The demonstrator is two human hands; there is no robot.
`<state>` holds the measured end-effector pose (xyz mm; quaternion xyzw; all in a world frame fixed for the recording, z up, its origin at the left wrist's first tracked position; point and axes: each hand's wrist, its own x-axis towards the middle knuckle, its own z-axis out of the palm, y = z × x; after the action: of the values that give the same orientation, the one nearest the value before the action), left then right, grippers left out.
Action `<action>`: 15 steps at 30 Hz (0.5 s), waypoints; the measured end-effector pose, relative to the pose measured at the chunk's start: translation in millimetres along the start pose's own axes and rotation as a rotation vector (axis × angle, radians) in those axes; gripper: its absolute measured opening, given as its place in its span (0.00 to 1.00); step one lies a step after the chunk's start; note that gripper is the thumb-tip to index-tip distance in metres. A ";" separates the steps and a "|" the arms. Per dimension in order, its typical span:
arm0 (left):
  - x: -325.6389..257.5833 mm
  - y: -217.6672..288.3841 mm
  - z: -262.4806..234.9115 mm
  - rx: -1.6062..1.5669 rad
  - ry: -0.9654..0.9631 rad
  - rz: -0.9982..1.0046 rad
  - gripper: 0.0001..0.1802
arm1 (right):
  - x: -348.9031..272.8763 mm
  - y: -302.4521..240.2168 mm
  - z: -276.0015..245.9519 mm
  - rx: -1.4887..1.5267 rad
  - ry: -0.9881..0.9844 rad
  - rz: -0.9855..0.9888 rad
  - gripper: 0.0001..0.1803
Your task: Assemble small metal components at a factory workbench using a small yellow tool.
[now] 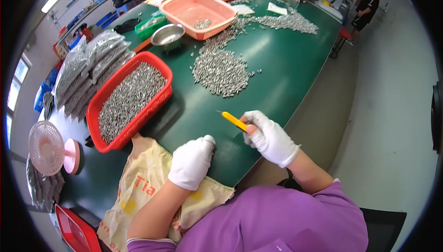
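Pale fan far left of left hand. Red basket, filled with small metal pieces, beyond that hand, leftward. Printed cloth beneath left forearm. Left hand gloved, fingers turned under: closure, contents cannot be told. Metal pile beyond, between hands. Yellow-handled tool gripped in gloved right hand, fingers curled.

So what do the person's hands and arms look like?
The left hand and right hand wear white gloves, with no markings that I can see. The forearms are bare, below short purple sleeves with pale edges.
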<state>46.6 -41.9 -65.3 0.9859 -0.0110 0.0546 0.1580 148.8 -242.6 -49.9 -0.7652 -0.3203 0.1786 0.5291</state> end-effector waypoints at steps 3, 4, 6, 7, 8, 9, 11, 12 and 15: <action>0.3 -0.5 1.5 0.019 0.000 0.026 0.06 | -29.1 -6.1 -7.2 -0.164 -0.026 0.083 0.20; 0.7 -1.7 1.1 0.019 -0.019 0.014 0.06 | -34.3 -1.5 -6.6 -0.150 -0.038 0.095 0.20; -0.3 -0.5 0.3 -0.004 -0.018 -0.002 0.07 | -48.1 7.2 -3.6 -0.361 -0.031 -0.028 0.22; -1.2 -0.4 0.9 -0.021 -0.010 -0.006 0.07 | -52.9 8.7 -3.4 -0.407 -0.068 0.017 0.24; -1.8 0.3 0.1 -0.018 -0.022 -0.010 0.07 | -54.5 5.2 -2.6 -0.396 -0.072 0.022 0.24; -2.4 1.6 -1.9 -0.028 -0.019 -0.043 0.07 | -55.7 -1.3 -3.0 -0.461 -0.109 0.051 0.25; -3.3 4.2 -2.9 -0.039 -0.021 -0.069 0.07 | -59.0 -3.7 -1.3 -0.525 -0.141 0.086 0.26; -4.1 5.0 -2.9 -0.065 -0.027 -0.103 0.07 | -59.6 -3.5 1.5 -0.584 -0.155 0.088 0.28; -6.5 8.6 -4.7 -0.104 -0.045 -0.144 0.07 | -62.5 -0.8 10.9 -0.650 -0.170 0.050 0.31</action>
<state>39.3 -48.6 -58.9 0.9755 0.0535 0.0202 0.2124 96.2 -277.4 -57.4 -0.8838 -0.3846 0.1433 0.2244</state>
